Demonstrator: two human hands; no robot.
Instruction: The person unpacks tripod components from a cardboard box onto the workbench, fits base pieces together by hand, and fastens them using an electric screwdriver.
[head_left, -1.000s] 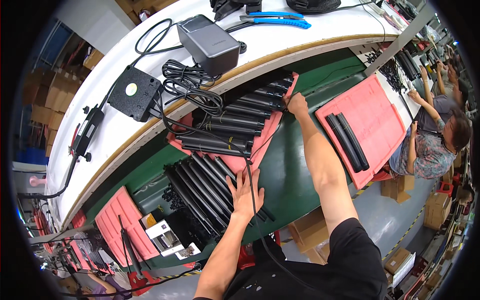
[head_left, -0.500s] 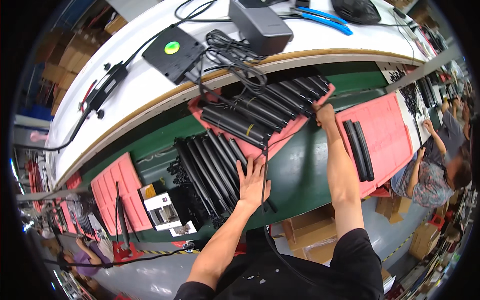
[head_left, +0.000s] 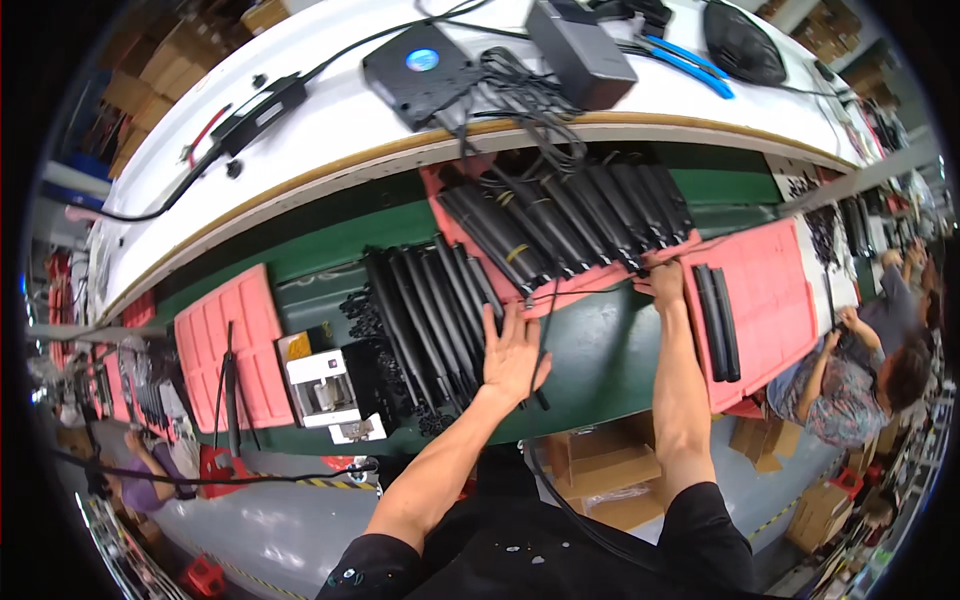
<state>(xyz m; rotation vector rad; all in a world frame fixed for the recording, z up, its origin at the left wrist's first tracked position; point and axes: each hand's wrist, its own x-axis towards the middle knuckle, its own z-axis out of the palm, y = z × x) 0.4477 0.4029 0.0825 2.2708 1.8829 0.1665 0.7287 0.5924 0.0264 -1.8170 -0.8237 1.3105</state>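
Observation:
A pink tray (head_left: pixel 570 288) filled with a row of black tubes (head_left: pixel 545 225) lies partly beneath the raised white shelf. My right hand (head_left: pixel 664 283) is closed on its near right edge, fingers curled at the rim. Spread fingers of my left hand (head_left: pixel 515 358) rest with their tips against the tray's near left edge, holding nothing. Just left of that hand, several long black tubes (head_left: pixel 420 315) lie side by side on the green bench (head_left: pixel 590 350). A thin black cable crosses in front of the tray and runs down past my left hand.
To the right, another pink tray (head_left: pixel 770 300) carries two black tubes (head_left: pixel 716 322). A small white device (head_left: pixel 322 390) and a third pink tray (head_left: pixel 228 340) stand left. Above, the white shelf (head_left: pixel 330 120) holds cables, boxes and blue-handled pliers (head_left: pixel 690 68). Co-workers sit at both sides.
The tube-filled tray has turned, its right end swinging toward me along with my right hand. My left hand stays spread at the near left edge. The whole view has shifted slightly.

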